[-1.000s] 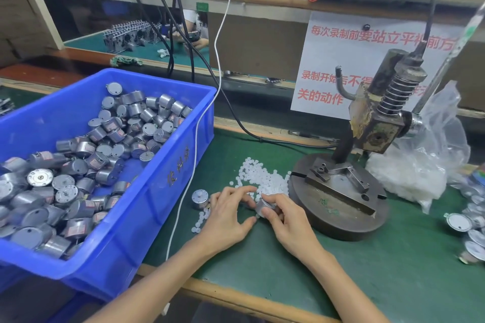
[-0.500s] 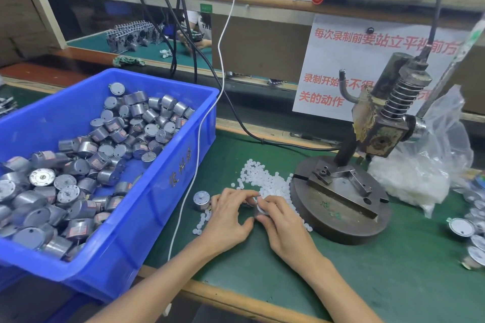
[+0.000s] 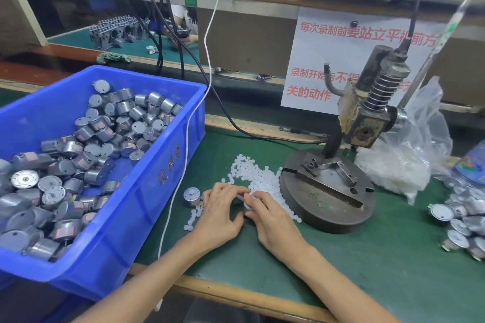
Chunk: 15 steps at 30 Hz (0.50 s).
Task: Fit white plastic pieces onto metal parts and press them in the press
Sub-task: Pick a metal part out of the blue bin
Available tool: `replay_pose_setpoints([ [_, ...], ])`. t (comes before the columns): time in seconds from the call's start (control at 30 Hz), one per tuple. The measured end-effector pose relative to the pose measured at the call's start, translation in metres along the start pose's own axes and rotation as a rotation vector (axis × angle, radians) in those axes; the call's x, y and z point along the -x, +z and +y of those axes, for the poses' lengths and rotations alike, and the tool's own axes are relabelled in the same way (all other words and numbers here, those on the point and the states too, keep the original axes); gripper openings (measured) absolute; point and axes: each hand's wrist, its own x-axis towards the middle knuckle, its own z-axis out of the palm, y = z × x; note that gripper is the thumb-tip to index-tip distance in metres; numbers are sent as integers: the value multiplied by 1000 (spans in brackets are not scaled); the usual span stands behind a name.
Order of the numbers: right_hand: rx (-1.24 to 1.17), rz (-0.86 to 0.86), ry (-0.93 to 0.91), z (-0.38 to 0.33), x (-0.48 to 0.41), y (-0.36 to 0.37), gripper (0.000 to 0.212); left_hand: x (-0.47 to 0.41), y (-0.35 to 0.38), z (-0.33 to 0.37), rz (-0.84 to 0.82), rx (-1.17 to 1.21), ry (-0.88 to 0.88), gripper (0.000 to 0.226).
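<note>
Bin (image 3: 168,178) sits far left on the bench (image 3: 341,270), heaped with metal parts (image 3: 78,165). Just right of it, one lone part (image 3: 192,196) stands on the bench. Right beside that, the left hand (image 3: 220,212) and right hand (image 3: 273,220) meet around a held part (image 3: 248,203). Behind the hands, plastic pieces (image 3: 252,173) spread up against the press (image 3: 328,191) base. Bag (image 3: 409,165) lies behind-right of the press, sign (image 3: 315,60) behind it, a pile of parts (image 3: 462,223) far right.

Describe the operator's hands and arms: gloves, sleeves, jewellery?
Nothing worn that shows. The left hand and right hand are bare, with no gloves, rings or finger cots. Both forearms are uncovered to the frame edge, with no sleeves, watch or wrist strap.
</note>
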Motion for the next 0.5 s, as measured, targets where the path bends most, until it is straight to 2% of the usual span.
replay_pose_setpoints([
  [0.1,-13,17,29,0,2,0,24,3,-2,4,21,-25,28,44],
  [0.17,-166,73,155,-1,3,-1,19,4,-4,11,24,-28,76,47],
  [0.27,-795,245,594,-8,0,-12,8,1,0,27,37,21,132,49],
  [0.33,-1205,339,830,-5,-4,-26,17,-8,2,41,49,62,147,46],
  [0.37,-1316,362,898,0,-4,-35,22,-14,3,49,52,90,151,44],
  [0.43,-1390,386,974,9,-5,-58,27,-29,8,64,32,144,167,44],
  [0.5,-1359,392,1038,19,-3,-78,29,-46,17,78,-17,181,186,44],
])
